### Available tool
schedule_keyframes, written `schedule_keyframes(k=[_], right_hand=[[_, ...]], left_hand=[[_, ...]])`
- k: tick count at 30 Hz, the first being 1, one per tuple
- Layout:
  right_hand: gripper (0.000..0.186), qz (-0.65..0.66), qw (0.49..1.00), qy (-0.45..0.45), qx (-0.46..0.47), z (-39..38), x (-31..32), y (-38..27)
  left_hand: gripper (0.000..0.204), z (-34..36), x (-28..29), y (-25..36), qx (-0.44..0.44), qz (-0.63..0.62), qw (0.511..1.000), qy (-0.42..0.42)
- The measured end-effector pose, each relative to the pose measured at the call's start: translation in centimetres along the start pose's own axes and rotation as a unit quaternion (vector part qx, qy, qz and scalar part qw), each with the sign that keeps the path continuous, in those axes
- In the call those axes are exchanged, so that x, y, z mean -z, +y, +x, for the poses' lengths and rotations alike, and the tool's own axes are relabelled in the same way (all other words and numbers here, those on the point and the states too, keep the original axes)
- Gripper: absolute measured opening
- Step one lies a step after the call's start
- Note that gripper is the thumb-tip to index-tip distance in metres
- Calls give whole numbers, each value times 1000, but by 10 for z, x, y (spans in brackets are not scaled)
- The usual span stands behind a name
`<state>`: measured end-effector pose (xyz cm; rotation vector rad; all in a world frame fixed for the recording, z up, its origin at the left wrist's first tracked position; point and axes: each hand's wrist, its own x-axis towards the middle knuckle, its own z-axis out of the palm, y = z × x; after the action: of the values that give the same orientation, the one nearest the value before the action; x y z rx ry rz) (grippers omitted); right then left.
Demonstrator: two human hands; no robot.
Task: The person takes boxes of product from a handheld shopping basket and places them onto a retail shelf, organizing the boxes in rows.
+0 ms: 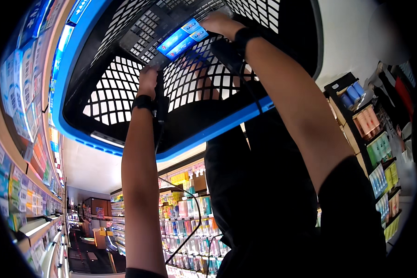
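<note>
Basket [180, 119] stuff: black mesh, blue rim [231, 121], and both my hands are reaching inside it. The blue packaging [183, 40] sits at a slant down in there between them, looks like two boxes or one double pack, can't say which. My right hand [221, 25] is at its upper end, my left hand [148, 82] near the lower one; too little of my fingers shows to tell if either's closed on anything. Mesh spreads out around the packaging, so there's wiggle room inside. Left side's tighter: the rim runs right beside the stocked shelves [30, 171].
</note>
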<state>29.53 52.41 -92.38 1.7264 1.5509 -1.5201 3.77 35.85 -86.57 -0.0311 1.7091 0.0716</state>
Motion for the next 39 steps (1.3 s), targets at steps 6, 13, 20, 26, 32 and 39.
schedule_keyframes(k=[6, 13, 20, 26, 32, 39], right_hand=[[62, 33, 997, 28, -66, 88, -79, 10], [78, 44, 981, -72, -173, 124, -106, 46], [78, 179, 980, 18, -87, 118, -122, 69], [74, 243, 962, 122, -27, 27, -86, 13], [58, 366, 922, 123, 28, -152, 59, -81], [38, 565, 808, 131, 105, -421, 263, -182]], left_hand=[[28, 148, 8, -8, 54, -8, 998, -18], [40, 199, -44, 0, 81, -68, 994, -19], [52, 219, -66, -19, -67, -237, 969, 10], [44, 122, -33, -7, -167, -312, 935, 18], [54, -156, -19, 82, -188, -231, 942, 156], [56, -512, -35, 146, -395, -242, 876, 135]])
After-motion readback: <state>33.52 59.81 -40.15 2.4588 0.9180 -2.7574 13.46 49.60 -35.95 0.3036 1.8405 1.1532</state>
